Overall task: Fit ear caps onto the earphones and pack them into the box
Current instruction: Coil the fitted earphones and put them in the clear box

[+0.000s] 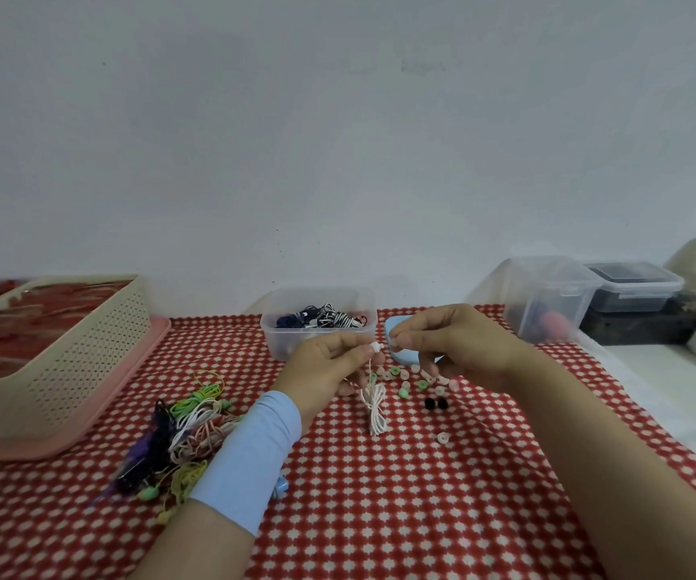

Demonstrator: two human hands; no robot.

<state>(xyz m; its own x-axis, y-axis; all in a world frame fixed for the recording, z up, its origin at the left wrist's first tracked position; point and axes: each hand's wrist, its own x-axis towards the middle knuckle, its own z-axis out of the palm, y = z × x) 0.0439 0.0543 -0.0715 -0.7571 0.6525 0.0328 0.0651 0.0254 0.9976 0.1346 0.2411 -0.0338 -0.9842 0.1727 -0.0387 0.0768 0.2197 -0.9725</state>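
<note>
Thumb and forefinger of your left hand (329, 366) pinch a small white earbud (375, 347), held up above the red-and-white checked cloth (379, 504). Its white coiled cord (373, 406) hangs down from your grip. Your right hand (450, 345) sits just beside the earbud with its fingertips drawn tightly together. Whether a cap lies between them is too small to tell.

Loose pale pink and green ear caps (404, 376) lie scattered on the cloth under your hands, with two black ear caps (436, 403) near them. Behind your left hand stands the clear plastic box (279, 345) holding dark and striped earphones. A light blue rounded lid (404, 357) lies behind your right hand. A tangled pile of coloured earphones (187, 433) lies left of your sleeve, near the cream perforated basket (87, 362).
</note>
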